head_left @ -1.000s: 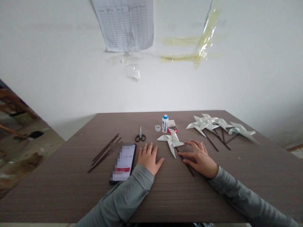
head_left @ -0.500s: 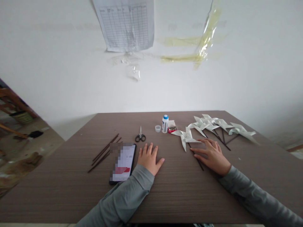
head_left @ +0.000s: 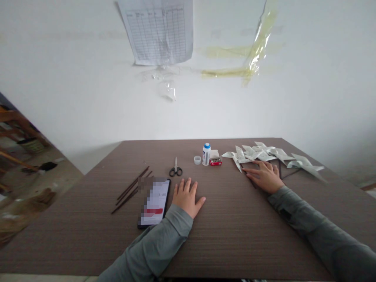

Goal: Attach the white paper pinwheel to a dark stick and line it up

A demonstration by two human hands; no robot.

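Observation:
My left hand lies palm down on the table, fingers spread and holding nothing, beside the phone. My right hand reaches to the back right with its fingers apart and stretched out. Its fingertips rest against the dark stick of the nearest paper pinwheel; part of that stick is under the hand. Several more white paper pinwheels lie just behind and to the right, overlapping one another. My right hand partly covers their sticks.
On the brown table lie several dark sticks left of the phone. Small scissors lie farther back. Near the middle stand a clear cap, a white bottle with a blue lid and a red box of small metal pieces.
My right hand has moved away from me, sliding the nearest pinwheel back and to the right, up against the others. The left hand stays in place on the table.

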